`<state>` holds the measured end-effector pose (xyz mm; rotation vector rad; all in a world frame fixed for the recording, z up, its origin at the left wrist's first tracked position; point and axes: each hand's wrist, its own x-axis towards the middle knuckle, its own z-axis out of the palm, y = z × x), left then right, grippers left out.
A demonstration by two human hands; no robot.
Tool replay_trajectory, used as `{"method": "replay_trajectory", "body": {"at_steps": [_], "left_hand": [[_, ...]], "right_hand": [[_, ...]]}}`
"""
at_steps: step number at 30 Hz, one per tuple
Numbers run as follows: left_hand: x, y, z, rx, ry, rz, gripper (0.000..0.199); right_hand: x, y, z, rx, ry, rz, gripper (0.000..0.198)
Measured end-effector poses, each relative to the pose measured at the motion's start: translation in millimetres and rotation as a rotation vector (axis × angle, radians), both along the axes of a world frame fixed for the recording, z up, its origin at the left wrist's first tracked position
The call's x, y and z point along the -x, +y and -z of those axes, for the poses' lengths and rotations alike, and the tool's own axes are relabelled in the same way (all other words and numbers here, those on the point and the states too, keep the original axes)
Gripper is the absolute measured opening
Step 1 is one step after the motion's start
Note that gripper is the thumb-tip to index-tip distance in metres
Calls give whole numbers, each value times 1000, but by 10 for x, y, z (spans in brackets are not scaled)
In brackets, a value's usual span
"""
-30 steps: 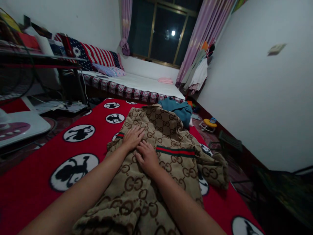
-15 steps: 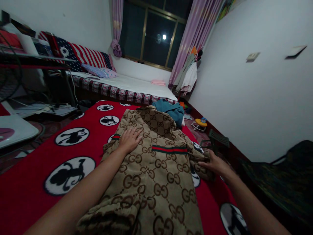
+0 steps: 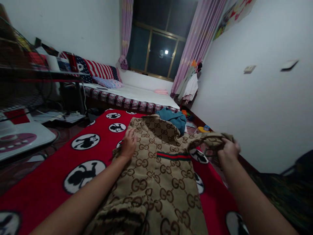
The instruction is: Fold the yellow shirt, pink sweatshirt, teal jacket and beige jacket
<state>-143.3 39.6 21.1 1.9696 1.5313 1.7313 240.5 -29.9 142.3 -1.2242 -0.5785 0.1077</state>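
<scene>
A tan jacket (image 3: pixel 158 182) with a brown monogram pattern lies spread over a red blanket (image 3: pixel 58 173) printed with black figures in white circles. Across its right chest runs a green and red stripe. My left hand (image 3: pixel 128 143) rests on the jacket's left side, fingers stretched out and lying flat. Out to the right, my right hand (image 3: pixel 229 150) is closed around the end of the jacket's right sleeve (image 3: pixel 207 138), lifting it off the blanket. The other sleeve seems folded across the lower front, its cuff close to me.
Behind the jacket's collar lies a teal garment (image 3: pixel 172 119). A low bed (image 3: pixel 137 93) stands below the window. Cluttered shelving (image 3: pixel 66 76) and a white and pink appliance (image 3: pixel 22 140) are at left. Clothes (image 3: pixel 190 86) hang beside the right wall (image 3: pixel 264 107).
My right hand has moved up and to the right, pulling the sleeve up and outward. My left hand has shifted slightly toward the jacket's left edge. The camera view has tilted a little.
</scene>
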Motion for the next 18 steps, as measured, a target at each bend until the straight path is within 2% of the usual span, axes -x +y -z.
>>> {"method": "replay_trajectory", "body": {"at_steps": [2, 6, 7, 8, 10, 12, 15, 18], "left_hand": [[92, -56, -143, -15, -95, 9, 37], [422, -103, -445, -17, -268, -4, 40], [525, -110, -501, -18, -281, -22, 40], [626, -120, -543, -17, -275, -45, 40], [788, -157, -583, -3, -195, -97, 41], [850, -208, -567, 10, -44, -106, 43], [732, -263, -470, 21, 242, -20, 47], [479, -253, -342, 89, 525, 76, 59]], "right_hand": [[538, 48, -108, -23, -93, -106, 56], [1552, -274, -200, 131, -902, -1004, 58], [1686, -402, -181, 135, -1007, -1118, 53], [1753, -528, -135, 128, -1050, -1160, 46], [1694, -746, 41, 145, -1040, -1098, 32], [1452, -901, 297, 259, -1016, -924, 27], [1001, -1072, 690, 601, -1078, -657, 41], [680, -1235, 964, 879, -1060, -528, 57]]}}
